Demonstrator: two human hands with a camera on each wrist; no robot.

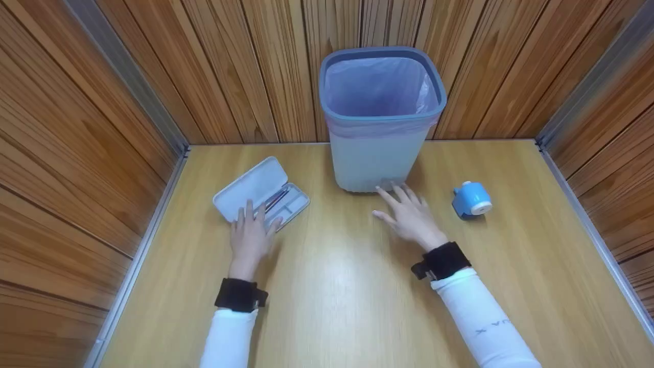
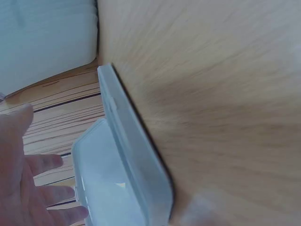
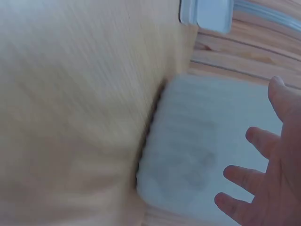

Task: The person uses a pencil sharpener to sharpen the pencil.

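Note:
My left hand [image 1: 250,237], fingers spread, hovers over the near edge of an open pencil case [image 1: 250,186] at the left of the table. Its lid leans back on the left side, and a few dark pencils or pens [image 1: 276,199] lie in the divided tray. In the left wrist view the fingers stand apart beside the case [image 2: 141,155]. My right hand [image 1: 411,217] is stretched out in front of the trash bin [image 1: 380,158], its fingertips overlapping the bin's base in the head view. Spread fingers [image 3: 244,176] face the bin's pale wall in the right wrist view.
The bin has a grey-blue rim and a translucent liner [image 1: 378,87], and stands against the back wooden wall [image 1: 276,66]. A blue pencil sharpener [image 1: 471,199] with a white knob sits at the right. Metal-edged wooden panels [image 1: 66,153] enclose the table.

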